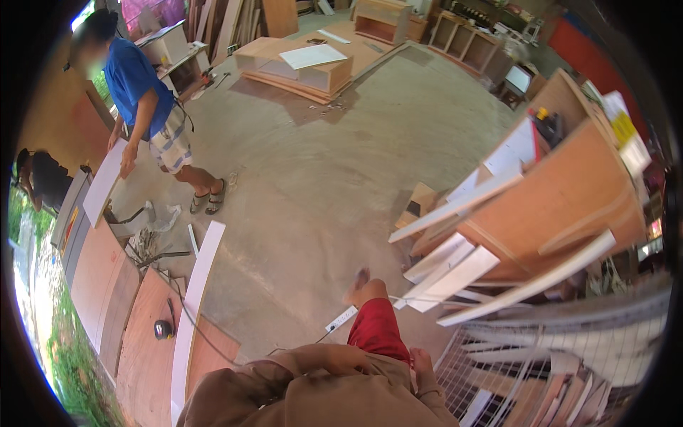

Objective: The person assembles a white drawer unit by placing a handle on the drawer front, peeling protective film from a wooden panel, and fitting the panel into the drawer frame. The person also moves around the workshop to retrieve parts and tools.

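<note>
My right hand hangs low beside my red shorts, just past the end of my brown sleeve. It is small and blurred, and its fingers cannot be made out. My left hand does not show; the brown shirt fills the lower edge. To my left, a long white strip of board leans across a wooden workbench. On that bench lies a black tape measure. At the far left a co-worker in a blue shirt holds a white panel with both hands.
A power strip and its cable lie on the floor by my foot. White boards lean against a large wooden cabinet at right. Wood scraps fill a wire rack below it. Low cabinets stand farther off. Another person is at far left.
</note>
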Motion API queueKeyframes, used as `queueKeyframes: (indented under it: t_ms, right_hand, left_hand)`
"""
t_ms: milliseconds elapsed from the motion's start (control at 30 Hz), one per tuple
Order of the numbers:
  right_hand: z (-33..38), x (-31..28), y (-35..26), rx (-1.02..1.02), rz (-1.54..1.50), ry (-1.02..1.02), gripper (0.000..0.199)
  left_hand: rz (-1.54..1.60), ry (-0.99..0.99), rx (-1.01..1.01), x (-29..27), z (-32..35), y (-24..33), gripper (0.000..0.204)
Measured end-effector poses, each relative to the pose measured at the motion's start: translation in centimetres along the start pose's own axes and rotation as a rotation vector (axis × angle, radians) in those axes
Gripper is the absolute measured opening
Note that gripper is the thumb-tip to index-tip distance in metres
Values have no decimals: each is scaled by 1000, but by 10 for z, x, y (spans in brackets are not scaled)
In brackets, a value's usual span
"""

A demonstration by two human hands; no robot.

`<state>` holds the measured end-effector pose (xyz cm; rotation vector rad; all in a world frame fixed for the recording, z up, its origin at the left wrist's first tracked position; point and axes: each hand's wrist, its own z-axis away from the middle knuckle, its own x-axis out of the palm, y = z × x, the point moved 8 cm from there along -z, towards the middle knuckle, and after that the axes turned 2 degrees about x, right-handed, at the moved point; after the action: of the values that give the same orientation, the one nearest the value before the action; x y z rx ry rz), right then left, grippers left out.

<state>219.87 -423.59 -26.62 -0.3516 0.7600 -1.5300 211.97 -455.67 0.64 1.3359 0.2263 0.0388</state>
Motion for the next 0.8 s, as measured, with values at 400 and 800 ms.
queueKeyframes:
  t_ms: [400,800]
  right_hand:
    - [-220,75,-312,-170,454,-466,37]
    - [-393,141,-625,-258,641,-352,44]
  left_hand:
    - [-73,-139,-54,-353,-60,24,35]
    - [53,-154,-115,-688,-144,-2,39]
